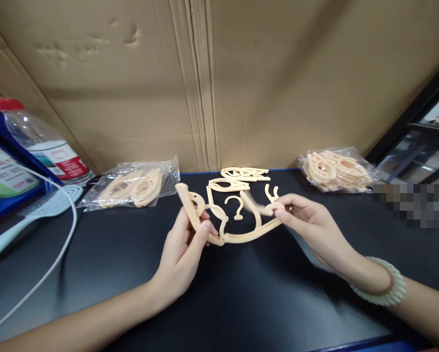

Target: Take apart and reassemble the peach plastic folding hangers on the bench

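Between my two hands is a beige plastic folding hanger [247, 238], lifted above the black table and bent at its middle joint. My left hand [185, 252] pinches it near that joint, with one arm of the hanger sticking up to the left. The far end of the other arm is gripped by my right hand [313, 227], which wears a pale bracelet; a part there is blurred. Beyond them a loose hook [237, 209] lies on the table. Folded hanger pieces [229, 186] lie behind it, and small curved pieces [271, 193] are near my right fingertips.
Clear bags of beige hanger parts lie at the back left [131, 188] and back right [337, 171]. On the left are a pale blue hairbrush [53, 204], a white cable [67, 232] and a red-capped bottle [54, 146]. Cardboard [131, 88] stands behind the table [219, 303].
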